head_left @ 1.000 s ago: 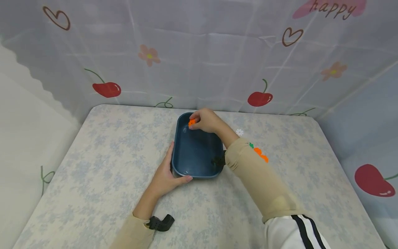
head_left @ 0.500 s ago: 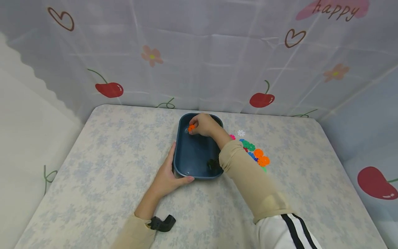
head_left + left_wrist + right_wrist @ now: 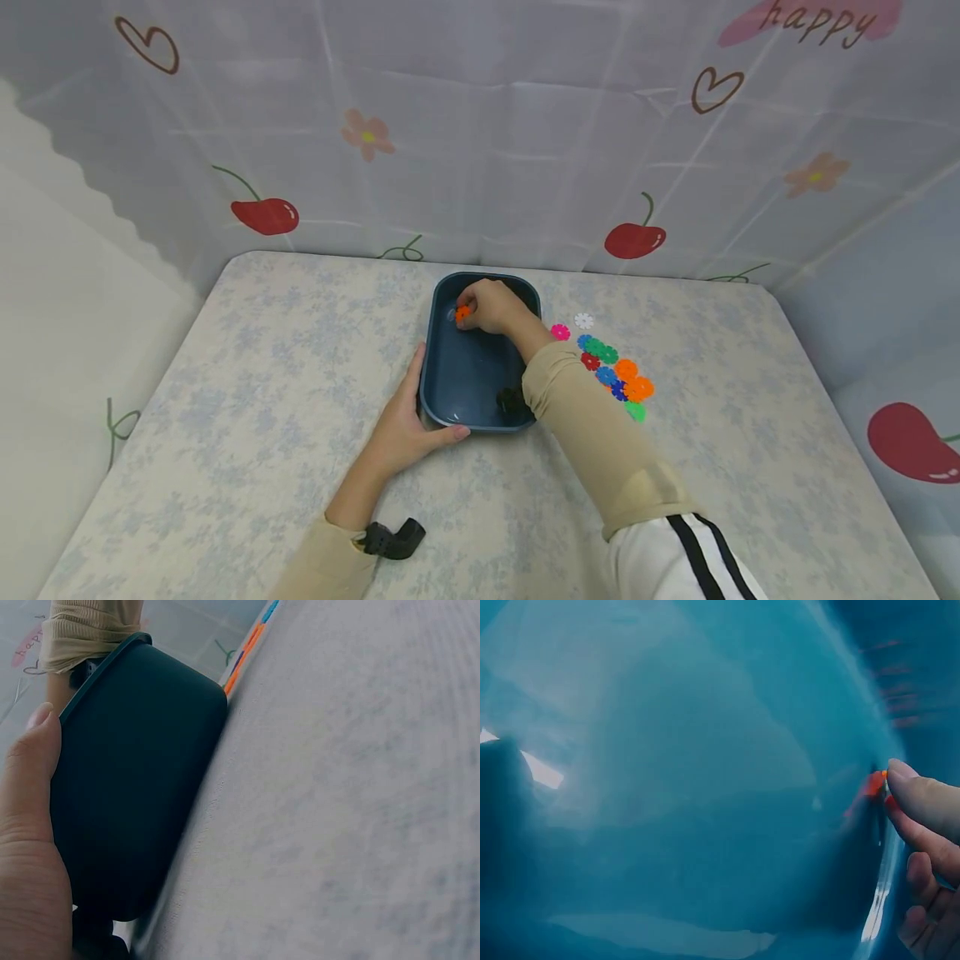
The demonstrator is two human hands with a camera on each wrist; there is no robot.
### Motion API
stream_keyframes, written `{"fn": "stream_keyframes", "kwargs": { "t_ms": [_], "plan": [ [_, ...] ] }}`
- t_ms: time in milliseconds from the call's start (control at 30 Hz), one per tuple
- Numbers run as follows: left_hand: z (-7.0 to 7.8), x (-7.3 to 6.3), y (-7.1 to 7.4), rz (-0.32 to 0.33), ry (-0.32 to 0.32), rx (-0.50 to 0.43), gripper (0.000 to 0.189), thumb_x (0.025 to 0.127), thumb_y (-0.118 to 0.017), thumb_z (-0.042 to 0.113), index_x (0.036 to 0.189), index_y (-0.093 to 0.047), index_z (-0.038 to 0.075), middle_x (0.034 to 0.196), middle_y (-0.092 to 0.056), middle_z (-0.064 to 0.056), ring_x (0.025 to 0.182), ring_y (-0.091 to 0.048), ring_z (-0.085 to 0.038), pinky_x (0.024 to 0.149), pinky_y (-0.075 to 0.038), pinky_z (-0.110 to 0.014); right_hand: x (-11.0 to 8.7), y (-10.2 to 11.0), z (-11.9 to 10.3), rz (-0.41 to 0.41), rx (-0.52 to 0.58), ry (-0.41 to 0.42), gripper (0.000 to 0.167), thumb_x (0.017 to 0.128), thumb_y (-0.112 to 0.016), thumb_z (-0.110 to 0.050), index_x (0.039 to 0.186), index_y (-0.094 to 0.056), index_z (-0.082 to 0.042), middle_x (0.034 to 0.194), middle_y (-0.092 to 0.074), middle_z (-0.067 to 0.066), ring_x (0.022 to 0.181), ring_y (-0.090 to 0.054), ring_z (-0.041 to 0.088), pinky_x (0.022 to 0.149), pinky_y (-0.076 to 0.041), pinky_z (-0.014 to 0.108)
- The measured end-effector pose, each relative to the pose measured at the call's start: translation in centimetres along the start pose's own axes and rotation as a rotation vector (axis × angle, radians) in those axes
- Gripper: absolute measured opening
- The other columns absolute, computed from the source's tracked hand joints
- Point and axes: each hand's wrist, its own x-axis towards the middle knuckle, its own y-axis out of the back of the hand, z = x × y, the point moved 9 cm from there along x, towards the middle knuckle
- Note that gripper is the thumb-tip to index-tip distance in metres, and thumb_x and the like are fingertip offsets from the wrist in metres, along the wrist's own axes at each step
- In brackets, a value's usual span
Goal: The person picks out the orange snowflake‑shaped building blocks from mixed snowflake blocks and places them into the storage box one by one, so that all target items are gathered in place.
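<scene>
A deep blue plastic tray (image 3: 480,367) sits on the table. In the head view my left hand (image 3: 397,429) holds its near left corner, fingers along the left wall and thumb at the near side; the thumb (image 3: 34,765) also shows against the tray wall (image 3: 142,772) in the left wrist view. Inside the far part of the tray, my right hand (image 3: 491,307) pinches an orange flower-shaped plastic disc (image 3: 462,314) between thumb and fingers. The disc (image 3: 874,783) is seen nearly edge-on in the right wrist view, close to the tray's floor; whether it touches cannot be told.
Right of the tray lies a loose group of flower-shaped discs: a white one (image 3: 583,321), a pink one (image 3: 560,332), a red one (image 3: 590,361), orange ones (image 3: 639,389) and several blue and green ones. A patterned curtain (image 3: 480,167) hangs behind the table.
My right hand has come slightly nearer and lower inside the tray with the orange disc. Its forearm has swung left, uncovering more of the coloured discs. My left hand stays at the tray's corner.
</scene>
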Motion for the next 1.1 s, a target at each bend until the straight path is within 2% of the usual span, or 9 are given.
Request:
{"fn": "stream_keyframes", "kwargs": {
  "t_ms": [267, 500, 833, 933, 1100],
  "plan": [
    [0.2, -0.02, -0.02, -0.004, -0.002, 0.009, 0.129, 0.069, -0.089, 0.047, 0.161, 0.001, 0.033, 0.167, -0.005, 0.012, 0.154, -0.014, -0.019, 0.121, -0.022, -0.056, 0.1, -0.41, 0.19, 0.029, -0.031, 0.01, 0.04, 0.088, -0.078, -0.027, 0.125, -0.07, -0.014, 0.101, -0.069, 0.002, 0.089, -0.062, 0.019, 0.077, -0.054, 0.032],
    [0.14, -0.02, 0.0, -0.006, -0.005, -0.004, 0.129, 0.07, -0.089, 0.046, 0.161, 0.002, 0.033, 0.167, -0.004, 0.013, 0.154, -0.013, -0.019, 0.121, -0.022, -0.057, 0.35, -0.73, 0.36, 0.041, -0.067, 0.019, 0.038, 0.088, -0.077, -0.029, 0.124, -0.071, -0.017, 0.107, -0.07, 0.002, 0.095, -0.063, 0.019, 0.083, -0.054, 0.034],
    [0.13, -0.01, 0.02, -0.005, -0.01, -0.001, 0.128, 0.07, -0.089, 0.045, 0.161, 0.001, 0.032, 0.167, -0.005, 0.012, 0.154, -0.013, -0.019, 0.121, -0.022, -0.056, 0.29, -0.89, -0.43, 0.048, -0.197, 0.05, 0.032, 0.089, -0.075, -0.031, 0.12, -0.074, -0.022, 0.115, -0.072, -0.002, 0.098, -0.065, 0.017, 0.085, -0.055, 0.037],
    [0.12, -0.04, -0.02, -0.005, -0.013, 0.005, 0.129, 0.071, -0.089, 0.045, 0.161, 0.002, 0.032, 0.167, -0.005, 0.011, 0.154, -0.014, -0.02, 0.121, -0.023, -0.056, 0.21, -0.93, -0.43, 0.045, -0.198, 0.045, 0.033, 0.09, -0.075, -0.031, 0.121, -0.074, -0.022, 0.116, -0.072, -0.002, 0.1, -0.065, 0.017, 0.087, -0.055, 0.037],
    [0.05, -0.04, -0.1, -0.006, -0.015, 0.008, 0.129, 0.071, -0.089, 0.044, 0.161, 0.002, 0.032, 0.167, -0.005, 0.01, 0.154, -0.014, -0.02, 0.121, -0.023, -0.056, -0.18, -0.76, -0.47, 0.029, -0.184, 0.029, 0.043, 0.09, -0.074, -0.032, 0.131, -0.067, -0.021, 0.118, -0.07, 0.001, 0.105, -0.065, 0.019, 0.091, -0.054, 0.039]
  ]
}}
